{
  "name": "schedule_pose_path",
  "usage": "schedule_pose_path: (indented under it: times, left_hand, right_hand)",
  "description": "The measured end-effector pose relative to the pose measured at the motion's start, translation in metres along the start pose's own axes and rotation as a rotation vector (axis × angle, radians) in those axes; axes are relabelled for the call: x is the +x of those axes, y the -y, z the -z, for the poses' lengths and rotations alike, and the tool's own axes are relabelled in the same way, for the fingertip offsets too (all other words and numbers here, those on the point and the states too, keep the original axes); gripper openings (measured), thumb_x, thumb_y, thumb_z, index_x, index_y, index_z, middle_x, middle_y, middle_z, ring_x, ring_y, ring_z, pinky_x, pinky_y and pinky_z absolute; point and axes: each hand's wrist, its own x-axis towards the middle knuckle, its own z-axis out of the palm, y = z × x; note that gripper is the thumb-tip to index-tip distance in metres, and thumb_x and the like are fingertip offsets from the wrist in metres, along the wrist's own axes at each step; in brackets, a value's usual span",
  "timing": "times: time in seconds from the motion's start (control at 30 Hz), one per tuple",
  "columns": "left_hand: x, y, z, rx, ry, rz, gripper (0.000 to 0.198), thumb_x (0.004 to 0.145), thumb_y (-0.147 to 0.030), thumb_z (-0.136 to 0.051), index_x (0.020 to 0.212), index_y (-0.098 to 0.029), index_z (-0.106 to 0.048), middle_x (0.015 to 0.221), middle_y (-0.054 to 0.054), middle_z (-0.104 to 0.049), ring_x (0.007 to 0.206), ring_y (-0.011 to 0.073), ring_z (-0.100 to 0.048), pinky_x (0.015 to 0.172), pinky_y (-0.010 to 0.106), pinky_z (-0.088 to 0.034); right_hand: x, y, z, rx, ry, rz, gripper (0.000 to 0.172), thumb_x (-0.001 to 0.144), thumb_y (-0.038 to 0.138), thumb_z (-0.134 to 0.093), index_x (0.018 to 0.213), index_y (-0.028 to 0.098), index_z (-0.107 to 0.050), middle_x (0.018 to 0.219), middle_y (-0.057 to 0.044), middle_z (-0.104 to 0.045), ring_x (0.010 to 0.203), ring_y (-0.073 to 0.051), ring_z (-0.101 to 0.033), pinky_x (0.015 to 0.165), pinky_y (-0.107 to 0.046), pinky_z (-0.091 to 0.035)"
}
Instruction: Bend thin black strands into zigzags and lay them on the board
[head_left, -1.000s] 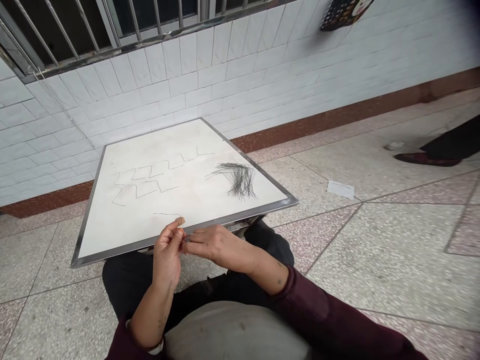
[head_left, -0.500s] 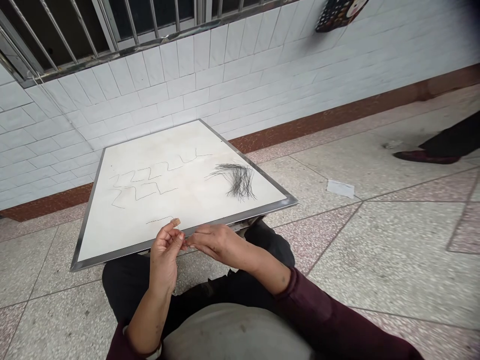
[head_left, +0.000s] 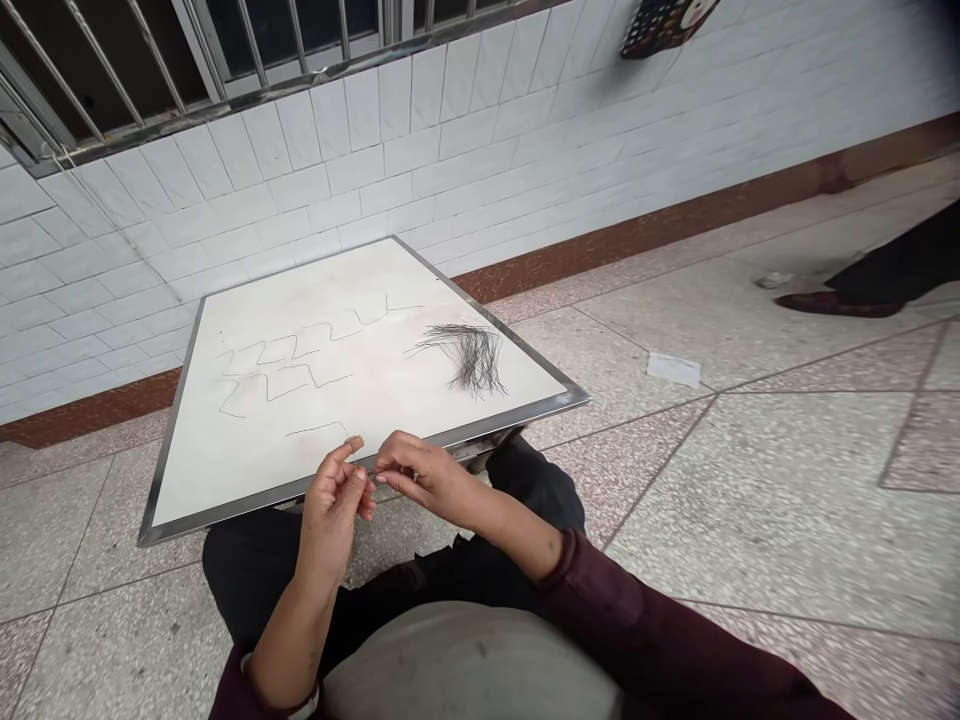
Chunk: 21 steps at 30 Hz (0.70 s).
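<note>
Over the near edge of a white board [head_left: 247, 460] with a grey metal rim, my left hand [head_left: 334, 495] is closed, thumb against fingers, pinching a thin dark wire [head_left: 319, 431]. The wire's free end sticks out leftward above the board. My right hand [head_left: 424, 480] meets it from the right, fingertips pinched close to the left thumb, apparently on the same wire; the part between the fingers is mostly hidden. A tan wrap [head_left: 355, 443] covers one left fingertip. Bent wires [head_left: 304, 350] lie in rows on the board, and a loose bundle of dark wires [head_left: 476, 358] lies at its right.
The board rests near my knees, with its far side close to a white tiled wall [head_left: 315, 190]. A barred window [head_left: 247, 50] is above. On the floor lies a white paper [head_left: 673, 369]. Another person's shoe [head_left: 840, 304] is at the right.
My right hand has shifted slightly, its fingers now more raised and curled at the left fingertips. The wire's free end sits a little higher and more arched. The view has moved slightly.
</note>
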Motion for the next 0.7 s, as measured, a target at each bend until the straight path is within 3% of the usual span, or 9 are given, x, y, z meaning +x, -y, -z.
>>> schedule_pose_path:
  times: [0.23, 0.4, 0.7]
  left_hand:
    - [-0.001, -0.002, 0.001, 0.088, 0.027, 0.0, 0.048, 0.087, -0.04, -0.06, 0.131, -0.022, -0.051, 0.068, -0.003, -0.052, 0.054, 0.0082, -0.046, 0.051, 0.02, -0.04]
    - [0.0, -0.003, 0.0, 0.107, 0.014, 0.016, 0.052, 0.086, -0.04, -0.062, 0.133, -0.021, -0.05, 0.067, -0.003, -0.053, 0.054, 0.0082, -0.046, 0.05, 0.019, -0.04]
    - [0.0, 0.0, 0.0, 0.198, 0.049, 0.038, 0.057, 0.085, -0.04, -0.062, 0.137, -0.021, -0.048, 0.067, -0.004, -0.051, 0.053, 0.0079, -0.045, 0.05, 0.019, -0.041]
  right_hand:
    - [-0.002, -0.005, 0.002, 0.101, 0.048, 0.018, 0.009, 0.094, 0.022, -0.055, 0.098, 0.017, -0.061, 0.091, -0.007, -0.058, 0.084, -0.014, -0.058, 0.072, -0.026, -0.049]
    - [-0.006, -0.013, 0.004, 0.15, 0.038, -0.009, 0.013, 0.092, 0.028, -0.059, 0.097, 0.017, -0.063, 0.091, -0.006, -0.057, 0.073, -0.012, -0.057, 0.063, -0.023, -0.049]
    - [-0.006, -0.025, 0.008, 0.178, 0.021, 0.111, 0.013, 0.091, 0.025, -0.06, 0.093, 0.017, -0.07, 0.081, -0.005, -0.061, 0.081, -0.013, -0.058, 0.069, -0.023, -0.05]
